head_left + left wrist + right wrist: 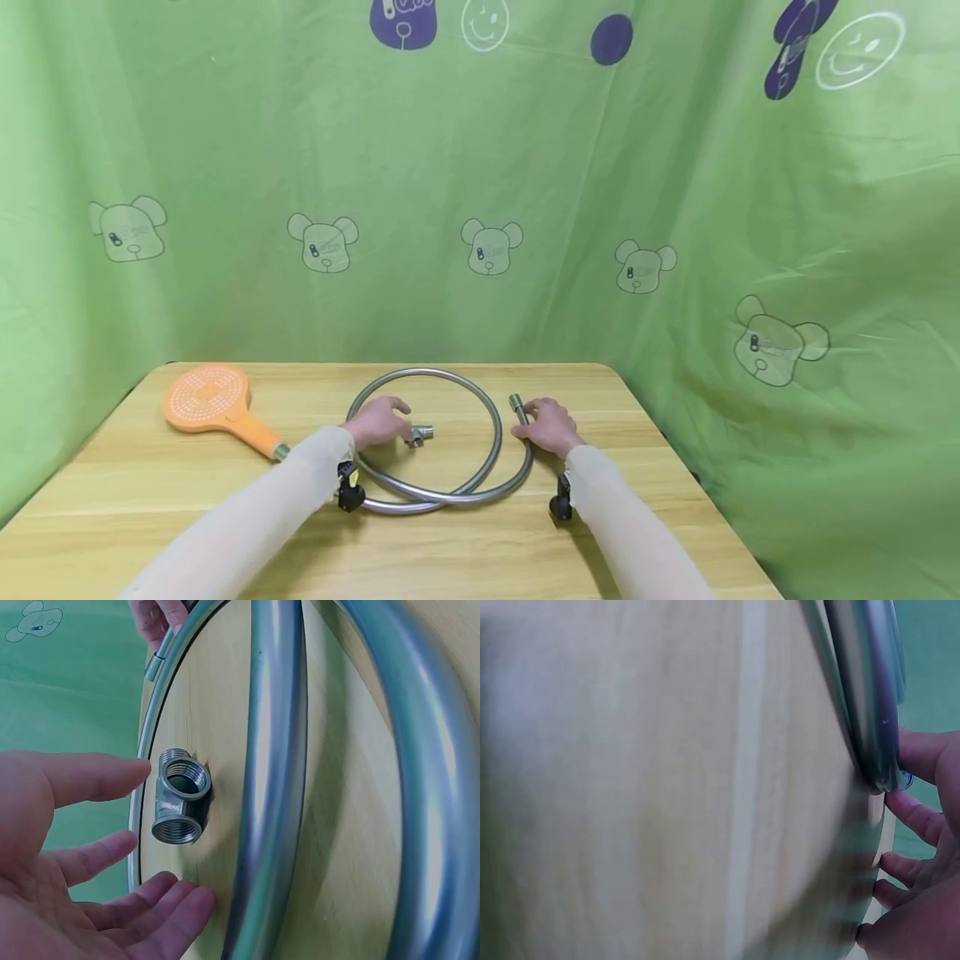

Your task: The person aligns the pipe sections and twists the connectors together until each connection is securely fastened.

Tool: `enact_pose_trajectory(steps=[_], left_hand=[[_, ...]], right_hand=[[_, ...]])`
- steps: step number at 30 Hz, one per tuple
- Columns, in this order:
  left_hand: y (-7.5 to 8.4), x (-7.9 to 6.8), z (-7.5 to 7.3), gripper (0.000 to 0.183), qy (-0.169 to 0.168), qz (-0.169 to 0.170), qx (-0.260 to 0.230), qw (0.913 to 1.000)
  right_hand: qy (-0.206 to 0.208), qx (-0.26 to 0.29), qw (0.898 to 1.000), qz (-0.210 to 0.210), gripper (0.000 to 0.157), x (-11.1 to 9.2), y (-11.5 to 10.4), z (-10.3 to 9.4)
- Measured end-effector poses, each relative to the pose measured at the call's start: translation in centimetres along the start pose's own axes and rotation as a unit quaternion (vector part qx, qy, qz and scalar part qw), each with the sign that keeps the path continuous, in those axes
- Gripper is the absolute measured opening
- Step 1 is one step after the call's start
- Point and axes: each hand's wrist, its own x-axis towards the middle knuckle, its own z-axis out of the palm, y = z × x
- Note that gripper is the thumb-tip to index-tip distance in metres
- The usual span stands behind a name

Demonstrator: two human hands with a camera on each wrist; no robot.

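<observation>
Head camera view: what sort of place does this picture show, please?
Probably a curtained-off work or recording booth, not a bathroom: a green curtain with cartoon prints hangs behind and beside a wooden table, where an orange shower head and a silvery hose lie.

Arms [247, 508] forward, left hand [381, 422] loose, right hand [551, 427] half-curled

Crops the right hand [939, 862] at four o'clock, right-wrist view; blurs the wood-grain tabletop [592, 787] at nine o'clock.
</observation>
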Motion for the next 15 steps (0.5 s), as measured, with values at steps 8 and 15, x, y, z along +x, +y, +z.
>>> enact_pose_trajectory(steps=[8,15], left_hand=[[-1.2,1.1,0.9,0.059,-0.016,-0.022,-0.039,0.9989],[-0.8,1.1,1.4,0.054,-0.015,-0.012,-0.03,0.9994]], right_hand=[[0.007,0.004,1.0,-0.007,0.054,0.2,0.1,0.4],[0.002,0.0,1.0,-0.01,0.054,0.5,0.3,0.4]])
